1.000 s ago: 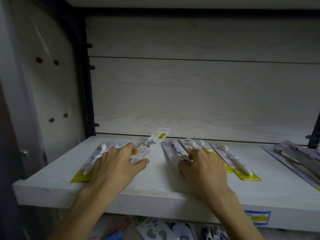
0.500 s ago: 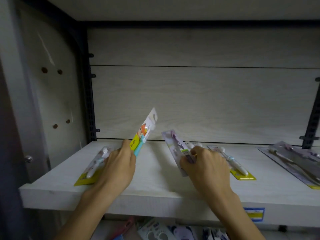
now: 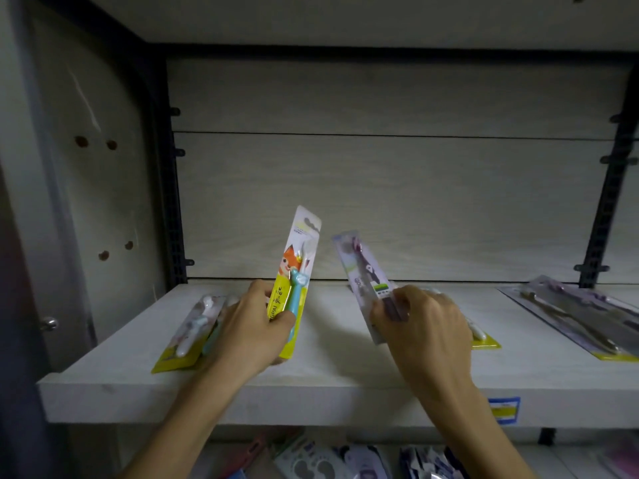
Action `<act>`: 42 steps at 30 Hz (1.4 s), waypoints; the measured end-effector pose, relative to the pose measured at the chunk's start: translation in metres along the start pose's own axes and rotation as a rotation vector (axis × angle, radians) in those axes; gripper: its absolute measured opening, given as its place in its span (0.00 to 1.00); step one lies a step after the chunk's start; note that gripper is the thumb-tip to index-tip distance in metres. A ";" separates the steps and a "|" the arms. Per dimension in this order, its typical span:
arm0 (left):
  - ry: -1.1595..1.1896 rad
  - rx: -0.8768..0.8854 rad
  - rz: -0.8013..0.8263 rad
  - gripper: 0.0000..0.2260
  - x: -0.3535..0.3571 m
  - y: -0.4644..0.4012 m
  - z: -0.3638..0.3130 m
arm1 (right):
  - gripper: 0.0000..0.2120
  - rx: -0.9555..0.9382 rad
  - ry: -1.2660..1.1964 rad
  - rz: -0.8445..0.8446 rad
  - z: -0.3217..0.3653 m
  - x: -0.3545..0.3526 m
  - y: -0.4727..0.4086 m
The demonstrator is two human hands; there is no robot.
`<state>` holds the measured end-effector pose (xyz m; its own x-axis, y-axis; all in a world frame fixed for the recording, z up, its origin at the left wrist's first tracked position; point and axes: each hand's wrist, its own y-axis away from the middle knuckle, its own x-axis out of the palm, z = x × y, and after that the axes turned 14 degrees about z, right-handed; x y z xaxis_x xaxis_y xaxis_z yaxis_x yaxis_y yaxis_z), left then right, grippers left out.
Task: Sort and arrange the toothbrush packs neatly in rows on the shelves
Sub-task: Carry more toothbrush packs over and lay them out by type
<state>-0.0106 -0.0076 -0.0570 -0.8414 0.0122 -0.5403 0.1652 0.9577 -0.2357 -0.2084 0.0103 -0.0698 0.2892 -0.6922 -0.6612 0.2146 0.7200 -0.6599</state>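
My left hand (image 3: pixel 254 326) grips a yellow toothbrush pack with an orange fox (image 3: pixel 298 267), held nearly upright above the white shelf (image 3: pixel 332 354). My right hand (image 3: pixel 427 326) grips a purple toothbrush pack (image 3: pixel 363 271), tilted up and leaning left. A yellow-edged pack (image 3: pixel 188 335) lies flat on the shelf left of my left hand. Another yellow-edged pack (image 3: pixel 484 338) lies flat behind my right hand, mostly hidden by it.
Long purple packs (image 3: pixel 584 316) lie flat at the shelf's right end. A blue and yellow price label (image 3: pixel 503 409) sticks on the shelf's front edge. More packs (image 3: pixel 332 461) lie jumbled on the lower shelf. Dark uprights stand at both back corners.
Both hands have lifted their packs off the shelf and tipped them up toward vertical. The fox pack now faces me. The view has shifted lower and closer.
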 end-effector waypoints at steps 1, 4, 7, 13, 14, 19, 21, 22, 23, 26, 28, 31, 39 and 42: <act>0.029 0.004 0.013 0.08 0.000 0.000 -0.001 | 0.10 -0.007 -0.003 -0.030 0.000 -0.002 0.001; 0.169 -0.004 0.058 0.07 0.000 -0.001 -0.003 | 0.14 -0.024 0.010 -0.091 0.002 -0.010 0.008; 0.250 0.000 0.087 0.07 0.005 -0.002 -0.009 | 0.21 0.018 0.030 -0.046 0.003 -0.021 0.018; 0.458 -0.001 0.213 0.09 0.030 0.006 -0.023 | 0.12 0.104 0.089 -0.003 -0.014 -0.047 0.039; 0.484 0.001 0.229 0.09 0.034 0.009 -0.025 | 0.13 0.123 0.104 -0.019 -0.019 -0.049 0.041; 0.512 0.010 0.304 0.09 0.044 0.015 -0.037 | 0.13 0.169 0.136 -0.010 -0.037 -0.061 0.044; 0.509 0.019 0.311 0.09 0.049 0.014 -0.043 | 0.14 0.185 0.136 -0.020 -0.045 -0.065 0.044; 0.514 0.024 0.315 0.09 0.053 0.014 -0.047 | 0.13 0.195 0.135 -0.019 -0.049 -0.067 0.044; 0.524 0.026 0.321 0.09 0.058 0.014 -0.051 | 0.13 0.199 0.137 -0.018 -0.055 -0.070 0.044; 0.535 0.036 0.344 0.09 0.078 0.013 -0.065 | 0.13 0.212 0.146 -0.030 -0.075 -0.084 0.047; 0.535 0.045 0.360 0.09 0.094 0.010 -0.074 | 0.12 0.223 0.158 -0.032 -0.095 -0.093 0.046; 0.537 0.038 0.389 0.10 0.120 0.006 -0.091 | 0.12 0.231 0.182 -0.033 -0.128 -0.108 0.041; 0.531 -0.006 0.356 0.10 0.186 -0.007 -0.132 | 0.13 0.281 0.275 -0.034 -0.215 -0.146 0.015; 0.535 -0.024 0.308 0.10 0.208 -0.010 -0.145 | 0.13 0.283 0.303 -0.004 -0.242 -0.153 0.005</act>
<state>-0.2619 0.0273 -0.0494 -0.8994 0.4258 -0.0986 0.4352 0.8934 -0.1116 -0.4777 0.1074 -0.0583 0.0093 -0.6475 -0.7620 0.4752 0.6733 -0.5664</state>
